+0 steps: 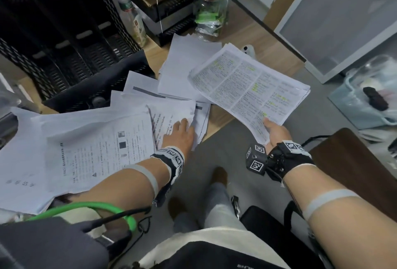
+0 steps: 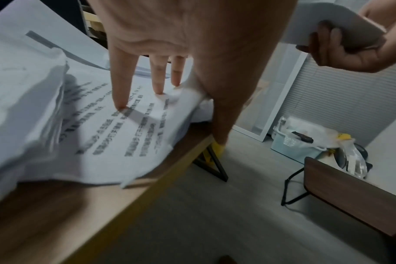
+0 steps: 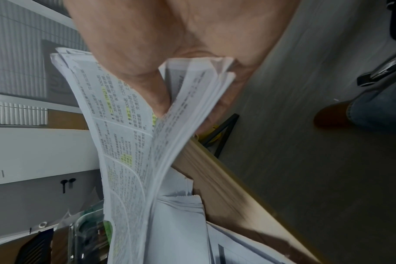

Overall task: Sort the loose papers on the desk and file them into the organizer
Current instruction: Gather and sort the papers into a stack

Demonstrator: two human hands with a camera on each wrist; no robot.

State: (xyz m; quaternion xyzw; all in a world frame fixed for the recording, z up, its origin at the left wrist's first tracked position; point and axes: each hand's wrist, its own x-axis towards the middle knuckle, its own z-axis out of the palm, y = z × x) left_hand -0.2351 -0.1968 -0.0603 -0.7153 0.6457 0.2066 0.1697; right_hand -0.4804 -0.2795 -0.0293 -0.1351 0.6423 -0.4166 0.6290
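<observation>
Your right hand (image 1: 277, 132) has its fingers clamped on a highlighted printed stack (image 1: 249, 84), your left hand (image 1: 179, 134) presses straight fingers on loose white sheets (image 1: 96, 139) littering the wooden worktop (image 1: 253, 38), black mesh organizer (image 1: 64, 38) far left looks unfilled, so sorting's barely begun.

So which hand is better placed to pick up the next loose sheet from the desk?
Left. The left hand already rests on the loose papers, while the right hand holds the highlighted stack.
</observation>
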